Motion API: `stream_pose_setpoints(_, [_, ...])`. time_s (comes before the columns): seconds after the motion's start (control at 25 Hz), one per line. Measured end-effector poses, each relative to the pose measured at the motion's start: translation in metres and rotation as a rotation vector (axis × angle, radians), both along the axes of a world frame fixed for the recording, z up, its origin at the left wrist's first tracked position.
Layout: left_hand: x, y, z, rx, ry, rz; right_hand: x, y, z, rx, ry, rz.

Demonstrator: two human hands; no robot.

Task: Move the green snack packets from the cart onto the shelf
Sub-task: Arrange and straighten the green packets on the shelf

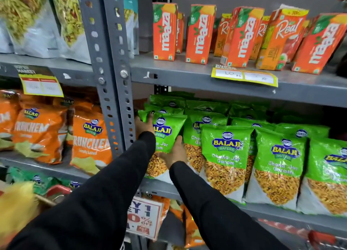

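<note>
Hands (144,124) (173,152) gripping green packet (165,135), shelf (159,188) edge

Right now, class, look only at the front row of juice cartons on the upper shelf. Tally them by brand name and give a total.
Maaza cartons: 4
Real carton: 1
Total: 5
</note>
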State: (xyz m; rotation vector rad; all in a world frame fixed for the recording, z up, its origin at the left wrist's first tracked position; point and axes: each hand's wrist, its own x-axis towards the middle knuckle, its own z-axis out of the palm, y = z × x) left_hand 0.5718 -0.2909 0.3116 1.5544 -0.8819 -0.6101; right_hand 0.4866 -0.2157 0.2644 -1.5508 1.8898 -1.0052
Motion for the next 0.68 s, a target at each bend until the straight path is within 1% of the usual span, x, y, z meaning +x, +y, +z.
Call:
stream_pose_setpoints(0.12, [0.001, -0.002, -0.006, 0.079, -0.003, 0.012, 0.001, 0.000, -0.008, -0.028, -0.010, 0.001])
stream_pose_setpoints(0.24, [0.001, -0.001, -0.008, 0.067, -0.049, 0.017, -0.004, -0.002, -0.011, -0.031, -0.042, 0.038])
stream_pose_setpoints(0.28, [0.000, 0.002, -0.008, 0.053, -0.104, 0.035, -0.006, -0.002, -0.010, -0.036, -0.049, 0.045])
stream_pose_setpoints(0.36, [-0.007, 0.014, -0.007, 0.005, -0.271, 0.092, -0.014, 0.002, -0.004, -0.065, -0.056, 0.037])
stream_pose_setpoints(0.44, [-0.019, 0.032, -0.006, -0.113, -0.425, 0.090, -0.026, 0.009, 0.010, -0.133, -0.114, 0.015])
stream_pose_setpoints(0.52, [-0.036, 0.056, -0.013, -0.298, -0.505, -0.014, -0.050, 0.022, 0.025, -0.293, -0.146, -0.041])
stream_pose_setpoints(0.56, [-0.046, 0.069, -0.021, -0.380, -0.506, -0.095, -0.068, 0.031, 0.029, -0.398, -0.121, -0.094])
stream_pose_setpoints(0.6, [-0.056, 0.082, -0.031, -0.420, -0.488, -0.193, -0.088, 0.040, 0.030, -0.488, -0.074, -0.165])
stream_pose_setpoints(0.64, [-0.068, 0.094, -0.042, -0.404, -0.453, -0.297, -0.109, 0.051, 0.028, -0.540, -0.017, -0.250])
stream_pose_setpoints(0.68, [-0.079, 0.105, -0.053, -0.328, -0.405, -0.407, -0.128, 0.062, 0.024, -0.538, 0.026, -0.335])
